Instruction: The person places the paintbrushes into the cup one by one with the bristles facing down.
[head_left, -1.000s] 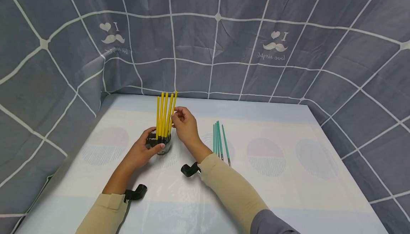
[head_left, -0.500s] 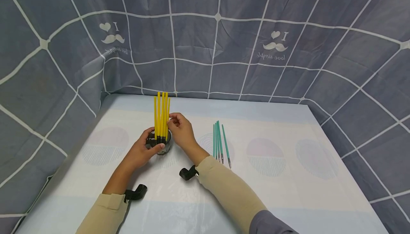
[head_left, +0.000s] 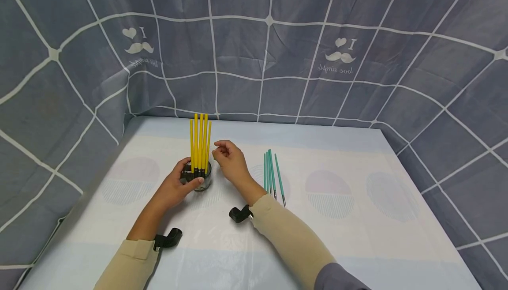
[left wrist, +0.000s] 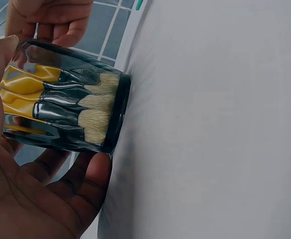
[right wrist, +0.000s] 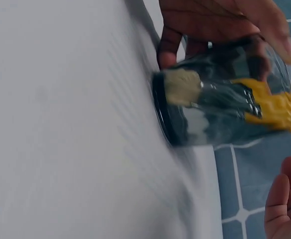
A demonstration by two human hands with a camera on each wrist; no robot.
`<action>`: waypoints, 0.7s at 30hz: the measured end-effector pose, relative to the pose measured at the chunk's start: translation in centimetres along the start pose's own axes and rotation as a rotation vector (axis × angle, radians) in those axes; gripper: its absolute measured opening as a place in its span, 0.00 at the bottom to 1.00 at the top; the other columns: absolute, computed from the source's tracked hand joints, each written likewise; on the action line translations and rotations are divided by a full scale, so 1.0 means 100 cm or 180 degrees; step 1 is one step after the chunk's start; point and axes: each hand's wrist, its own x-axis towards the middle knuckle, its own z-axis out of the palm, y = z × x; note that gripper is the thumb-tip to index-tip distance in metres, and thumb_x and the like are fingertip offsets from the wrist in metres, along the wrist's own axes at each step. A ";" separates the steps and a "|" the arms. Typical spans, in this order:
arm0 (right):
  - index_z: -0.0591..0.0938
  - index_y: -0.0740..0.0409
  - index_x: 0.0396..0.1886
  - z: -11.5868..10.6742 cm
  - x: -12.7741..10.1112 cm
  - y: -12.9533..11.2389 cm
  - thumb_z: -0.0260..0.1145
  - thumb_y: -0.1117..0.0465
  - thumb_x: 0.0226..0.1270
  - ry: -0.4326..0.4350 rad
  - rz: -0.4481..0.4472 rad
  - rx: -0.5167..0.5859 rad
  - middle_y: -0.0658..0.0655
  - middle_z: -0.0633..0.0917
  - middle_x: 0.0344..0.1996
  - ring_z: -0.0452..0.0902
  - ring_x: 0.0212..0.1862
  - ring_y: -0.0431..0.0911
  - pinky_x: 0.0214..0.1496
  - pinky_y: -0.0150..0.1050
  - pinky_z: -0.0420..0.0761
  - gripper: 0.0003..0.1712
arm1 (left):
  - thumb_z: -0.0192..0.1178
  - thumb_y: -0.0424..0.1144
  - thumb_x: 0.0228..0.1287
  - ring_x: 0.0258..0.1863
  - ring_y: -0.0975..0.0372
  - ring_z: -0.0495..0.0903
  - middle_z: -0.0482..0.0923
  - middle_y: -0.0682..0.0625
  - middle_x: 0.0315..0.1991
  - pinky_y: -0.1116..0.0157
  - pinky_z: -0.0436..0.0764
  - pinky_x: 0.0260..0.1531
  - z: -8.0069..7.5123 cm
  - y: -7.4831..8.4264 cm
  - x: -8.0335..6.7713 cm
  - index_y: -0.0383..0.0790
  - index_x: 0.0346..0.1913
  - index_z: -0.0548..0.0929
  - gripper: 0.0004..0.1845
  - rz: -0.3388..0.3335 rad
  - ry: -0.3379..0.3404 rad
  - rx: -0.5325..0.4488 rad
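A small dark glass cup [head_left: 201,181] stands on the table and holds several yellow-handled brushes [head_left: 199,144], bristles down. My left hand [head_left: 179,185] grips the cup from the left; the left wrist view shows its fingers wrapped round the glass cup [left wrist: 66,99]. My right hand [head_left: 228,160] hovers just right of the brush handles, fingers loosely curled, holding nothing. The right wrist view shows the cup [right wrist: 220,107] with my left hand's fingers [right wrist: 220,20] behind it.
Several teal-handled brushes [head_left: 271,173] lie side by side on the table right of my right hand. A grey checked cloth [head_left: 270,51] walls in the table at the back and sides. The tabletop [head_left: 357,201] is white with pale circles.
My right hand let go of the last yellow brush, which now stands upright with the others, and has drawn back a little to the right. My left hand stayed on the cup.
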 end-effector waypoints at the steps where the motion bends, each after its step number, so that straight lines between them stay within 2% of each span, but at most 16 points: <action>1: 0.81 0.59 0.55 -0.004 0.000 0.001 0.63 0.61 0.72 0.0016 0.0012 0.0016 0.51 0.81 0.36 0.78 0.36 0.47 0.32 0.32 0.74 0.14 | 0.63 0.56 0.66 0.64 0.41 0.67 0.66 0.34 0.67 0.39 0.65 0.60 0.000 0.000 0.000 0.44 0.78 0.52 0.46 -0.0021 -0.0002 0.0015; 4: 0.81 0.57 0.53 -0.016 0.000 0.004 0.63 0.61 0.73 0.0060 0.0061 0.0002 0.51 0.81 0.36 0.80 0.38 0.49 0.34 0.33 0.75 0.13 | 0.63 0.57 0.67 0.64 0.41 0.67 0.65 0.34 0.68 0.39 0.65 0.59 -0.001 0.000 0.000 0.44 0.78 0.51 0.46 -0.0059 -0.0017 0.0042; 12: 0.81 0.59 0.52 -0.049 0.001 0.012 0.62 0.62 0.72 0.0206 0.0087 -0.0145 0.54 0.82 0.37 0.79 0.38 0.44 0.38 0.35 0.78 0.12 | 0.62 0.58 0.67 0.65 0.40 0.66 0.64 0.34 0.69 0.39 0.66 0.58 -0.003 -0.001 -0.001 0.45 0.79 0.49 0.47 -0.0075 -0.0064 0.0046; 21: 0.80 0.59 0.54 -0.088 -0.006 0.018 0.61 0.61 0.74 0.0271 0.0241 -0.0210 0.55 0.80 0.40 0.79 0.43 0.53 0.41 0.37 0.77 0.13 | 0.62 0.57 0.67 0.65 0.42 0.67 0.65 0.35 0.68 0.40 0.68 0.57 -0.003 -0.001 0.000 0.46 0.79 0.50 0.46 -0.0057 -0.0070 0.0012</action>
